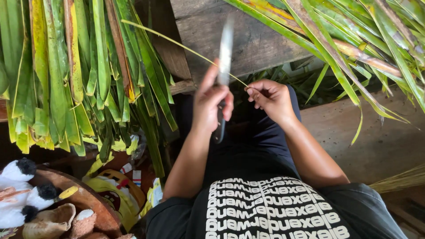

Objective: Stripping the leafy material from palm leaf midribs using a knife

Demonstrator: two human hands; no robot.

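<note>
Weathered wooden plank platform (248, 44) at 12 o'clock. Bundle of cut green palm leaves (75, 75) draped over its edge at 10 o'clock, tips hanging down. More palm fronds (354, 40) lying across it at 2 o'clock. Bare wooden floor (376, 137) at 3 o'clock; pale straw bundle (400, 179) on it at 4 o'clock.

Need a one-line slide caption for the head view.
Left hand holds a knife against a thin leaf midrib pinched by right hand.
</note>
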